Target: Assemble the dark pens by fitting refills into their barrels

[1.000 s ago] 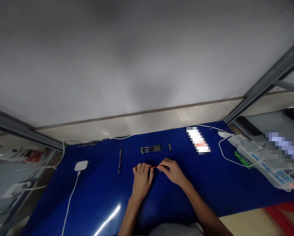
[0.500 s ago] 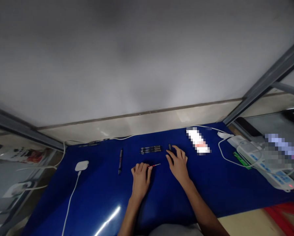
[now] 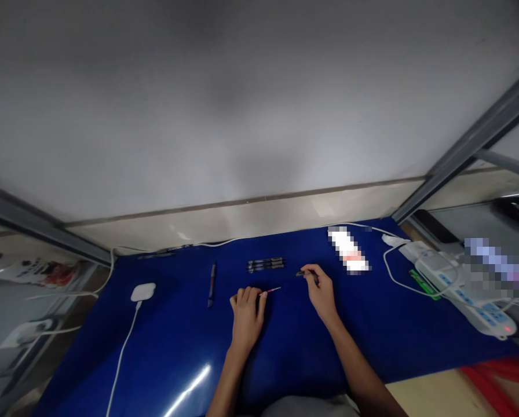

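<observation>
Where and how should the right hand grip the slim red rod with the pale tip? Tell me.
Probably pinch the slim red rod just behind its pale tip, from the right: it points roughly that way, and the left hand hides its other end. The right hand holds a short dark piece.

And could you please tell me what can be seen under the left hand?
The blue tabletop shows around the left hand. A thin red rod with a pale tip pokes out from its grip; the rod's other end and whatever lies beneath the hand are covered.
</observation>
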The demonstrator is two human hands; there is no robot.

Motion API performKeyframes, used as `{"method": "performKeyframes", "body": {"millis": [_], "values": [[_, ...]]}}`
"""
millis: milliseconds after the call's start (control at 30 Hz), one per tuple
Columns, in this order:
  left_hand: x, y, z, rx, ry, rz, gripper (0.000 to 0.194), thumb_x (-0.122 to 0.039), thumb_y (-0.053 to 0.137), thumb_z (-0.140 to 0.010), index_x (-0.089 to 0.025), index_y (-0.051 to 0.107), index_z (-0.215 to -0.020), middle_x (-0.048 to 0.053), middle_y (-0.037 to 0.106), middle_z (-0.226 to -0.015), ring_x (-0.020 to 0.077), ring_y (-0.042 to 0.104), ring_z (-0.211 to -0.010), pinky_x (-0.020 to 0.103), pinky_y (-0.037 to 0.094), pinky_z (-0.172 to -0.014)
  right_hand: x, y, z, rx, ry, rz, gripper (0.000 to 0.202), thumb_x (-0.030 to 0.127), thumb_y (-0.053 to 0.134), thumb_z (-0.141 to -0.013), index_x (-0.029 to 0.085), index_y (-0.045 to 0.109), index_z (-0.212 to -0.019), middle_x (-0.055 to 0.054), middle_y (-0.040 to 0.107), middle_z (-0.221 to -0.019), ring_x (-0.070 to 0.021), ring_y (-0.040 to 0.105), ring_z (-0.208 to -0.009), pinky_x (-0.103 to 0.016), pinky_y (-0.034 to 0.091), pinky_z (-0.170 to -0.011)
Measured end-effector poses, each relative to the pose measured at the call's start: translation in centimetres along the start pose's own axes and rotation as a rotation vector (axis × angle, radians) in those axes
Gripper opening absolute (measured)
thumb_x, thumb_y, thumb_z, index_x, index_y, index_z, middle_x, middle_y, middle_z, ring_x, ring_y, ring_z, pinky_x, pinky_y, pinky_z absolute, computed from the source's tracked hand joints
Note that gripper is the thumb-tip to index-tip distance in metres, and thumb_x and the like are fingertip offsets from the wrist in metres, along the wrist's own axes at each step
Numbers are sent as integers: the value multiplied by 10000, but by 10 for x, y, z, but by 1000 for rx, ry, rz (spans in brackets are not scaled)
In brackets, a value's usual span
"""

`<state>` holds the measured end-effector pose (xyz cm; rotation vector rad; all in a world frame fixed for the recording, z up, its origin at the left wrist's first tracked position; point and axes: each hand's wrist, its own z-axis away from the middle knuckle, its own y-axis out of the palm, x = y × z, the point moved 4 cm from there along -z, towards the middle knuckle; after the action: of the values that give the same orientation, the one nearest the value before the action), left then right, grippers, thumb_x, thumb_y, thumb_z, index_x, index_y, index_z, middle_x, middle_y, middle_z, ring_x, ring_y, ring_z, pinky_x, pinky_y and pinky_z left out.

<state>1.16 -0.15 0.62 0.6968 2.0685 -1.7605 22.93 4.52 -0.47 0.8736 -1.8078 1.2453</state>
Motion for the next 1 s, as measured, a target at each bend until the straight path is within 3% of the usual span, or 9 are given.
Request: {"method": "performKeyframes", "body": {"millis": [133,400,667,1000], "values": [[0,-1,0,2,1,-7,280,-341,355,-1008,-202,584,-925,40,624,-931,205,513,-905,388,324,-847,11,7,3,114,-11,-72,234,300,462,-924,194,659,-856,-20,652,-738,-148,582,-621,-239,422,-544],[-1,-1,-1,-5,3,-19,275,-336,364,-1006,-203,591,-923,36,630,-930,201,518,-900,382,328,-844,20,16,8,235,-48,-193,190,311,513,-919,212,673,-894,-29,668,-842,-172,620,-771,-270,460,-700],[0,-1,0,-11,-5,-22,249,-333,376,-1004,-212,581,-931,21,627,-928,200,519,-900,380,320,-845,17,13,8,181,-30,-214,189,313,507,-931,211,662,-895,-30,656,-832,-178,614,-772,-282,462,-717],[0,-2,0,-12,-13,-26,271,-345,365,-1004,-205,586,-931,37,629,-935,208,519,-907,386,323,-846,20,16,10,217,-82,-205,186,314,507,-935,215,664,-920,-32,663,-851,-176,622,-781,-277,467,-713]]}}
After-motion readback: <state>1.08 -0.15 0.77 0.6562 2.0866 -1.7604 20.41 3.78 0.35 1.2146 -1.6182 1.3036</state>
